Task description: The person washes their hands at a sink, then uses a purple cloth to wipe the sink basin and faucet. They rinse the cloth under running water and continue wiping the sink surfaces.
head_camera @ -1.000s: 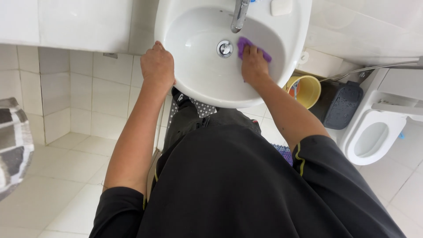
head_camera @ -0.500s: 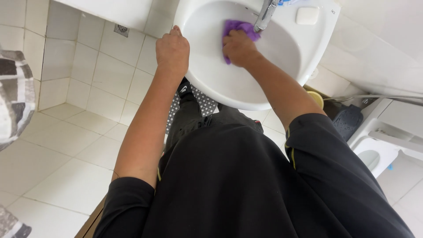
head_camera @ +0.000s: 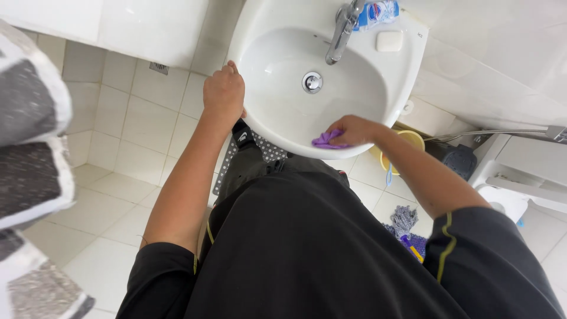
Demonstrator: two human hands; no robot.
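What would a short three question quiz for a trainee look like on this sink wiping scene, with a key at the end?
1. True or false: the right hand presses the purple cloth against the front part of the sink.
2. Where is the left hand? A) on the faucet B) gripping the sink's left rim C) on the soap bar
3. Fill in: the white soap bar lies on the sink's back ledge, to the ____ of the faucet in the picture.

Key
1. True
2. B; its fingers curl over the rim.
3. right
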